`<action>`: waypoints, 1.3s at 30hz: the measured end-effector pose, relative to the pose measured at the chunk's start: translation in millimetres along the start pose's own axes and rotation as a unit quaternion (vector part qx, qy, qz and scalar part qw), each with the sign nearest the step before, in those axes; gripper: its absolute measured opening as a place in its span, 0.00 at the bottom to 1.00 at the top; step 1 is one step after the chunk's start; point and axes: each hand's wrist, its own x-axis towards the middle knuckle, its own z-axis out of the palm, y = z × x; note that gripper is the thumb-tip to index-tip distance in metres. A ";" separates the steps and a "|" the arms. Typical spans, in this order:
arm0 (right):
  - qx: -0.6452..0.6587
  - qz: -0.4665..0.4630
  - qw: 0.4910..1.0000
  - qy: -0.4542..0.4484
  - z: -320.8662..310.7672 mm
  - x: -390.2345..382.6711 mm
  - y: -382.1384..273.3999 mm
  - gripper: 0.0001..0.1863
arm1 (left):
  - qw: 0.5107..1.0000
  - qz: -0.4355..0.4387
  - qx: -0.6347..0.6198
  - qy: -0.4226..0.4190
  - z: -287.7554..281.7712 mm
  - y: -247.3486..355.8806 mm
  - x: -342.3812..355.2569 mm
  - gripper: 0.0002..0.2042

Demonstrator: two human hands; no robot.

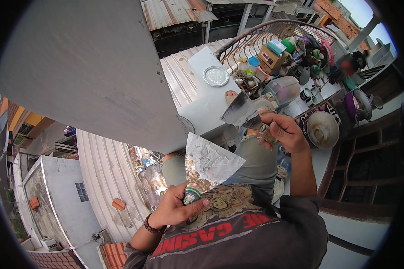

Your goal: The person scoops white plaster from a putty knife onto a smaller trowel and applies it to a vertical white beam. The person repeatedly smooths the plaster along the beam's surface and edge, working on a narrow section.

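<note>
Seen from above, a seated person in a dark printed T-shirt (226,219) holds a scraper in each of two bare hands. The left hand (177,207) is curled around the green handle end of a wide scraper (214,162), thumb on the near side; its fan-shaped blade, pointing up and away above the lap, is smeared with pale, lumpy paste (206,154). The right hand (286,133) pinches the handle of a smaller scraper (239,112), its smudged blade tilted up and leftward, near the wide one but apart from it. A broad grey panel (94,67) fills the upper left; a round lid (216,76) lies on a white ledge (196,99) ahead.

For good handling, the wide blade is best kept fairly level so the paste does not slide off. The smaller edge should probably meet it flat, at a shallow angle, gathering thin, even amounts with light pressure, clear of the left thumb.
</note>
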 end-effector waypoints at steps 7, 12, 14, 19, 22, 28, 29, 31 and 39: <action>0.052 0.011 0.999 0.006 9.0 0.4 16.8 0.20 | 1.000 0.007 -0.023 0.001 1.1 -1.5 9.2 0.09; 0.134 0.109 0.984 -0.041 12.9 -0.3 23.2 0.19 | 1.000 0.006 0.000 -0.004 1.8 6.1 13.0 0.09; 0.127 0.152 0.978 -0.058 10.6 -0.2 26.1 0.19 | 1.000 0.025 -0.002 0.002 4.3 7.5 13.5 0.08; -0.023 0.209 0.978 -0.006 -5.7 -6.7 28.4 0.19 | 0.999 0.026 0.016 0.012 -2.1 5.5 8.1 0.10; 0.007 0.105 0.974 0.199 1.1 -19.7 14.9 0.16 | 0.997 0.050 0.054 0.036 -1.5 10.7 13.3 0.11; -0.473 -0.082 0.854 0.200 41.5 -47.3 -65.0 0.16 | 0.972 0.134 0.158 0.114 15.8 -2.6 42.5 0.13; -0.480 -0.069 0.848 0.214 52.4 -45.9 -70.9 0.15 | 0.968 0.134 0.171 0.126 17.0 -5.5 46.4 0.13; -0.494 -0.038 0.832 0.250 74.4 -45.3 -80.8 0.14 | 0.958 0.137 0.210 0.138 19.5 -9.1 53.9 0.13; -0.565 -0.003 0.798 0.209 84.7 -29.8 -98.9 0.14 | 0.940 0.137 0.269 0.155 32.5 -8.0 64.7 0.12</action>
